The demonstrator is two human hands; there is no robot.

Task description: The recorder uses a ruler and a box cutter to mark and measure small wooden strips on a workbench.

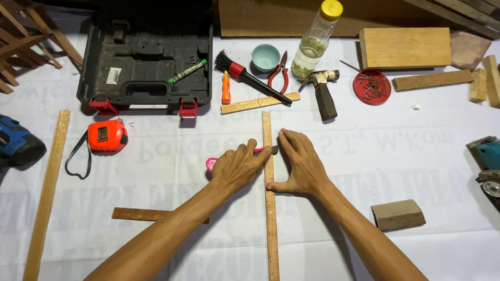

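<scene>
Both my forearms reach up from the bottom edge to a long thin wooden strip (270, 198) lying upright at frame centre. My right hand (302, 164) lies open, palm pressed against the strip's right edge. My left hand (237, 166) is closed around a pink-handled tool (212, 164), its tip touching the strip. An orange tape measure (107, 135) sits at left.
</scene>
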